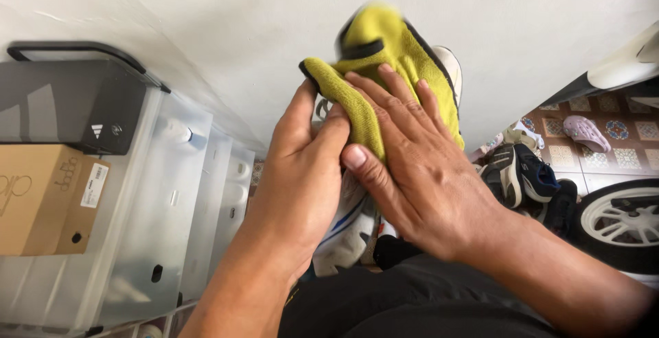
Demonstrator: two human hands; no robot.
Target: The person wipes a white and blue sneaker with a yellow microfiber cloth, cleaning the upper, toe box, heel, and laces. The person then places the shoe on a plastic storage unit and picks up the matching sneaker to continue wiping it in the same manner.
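While the yellow-green cloth (384,70) is draped over a white sneaker (347,231), both hands are right on it, held up in front of a plain white wall (206,15). The left hand (302,173) is cupped around the shoe from the side, thumb up against the cloth's black-trimmed edge, fingers curled out of sight behind, so it's got a proper grip on the shoe. The right hand (419,173) is pretty much flat and open, fingers stretched out together and pressing the cloth down onto the shoe, thumb tucked next to the left thumb. Only bits of the sneaker peek out: the toe above the cloth and some white with a blue stripe below the hands. Off to the left there's a stack of clear plastic boxes (171,201), with a cardboard shoebox (41,201) and a dark grey box (68,105) on them. On the right, a pile of shoes (522,173) sits on patterned floor tiles (618,139), just beside a wheel with a white rim (621,221).
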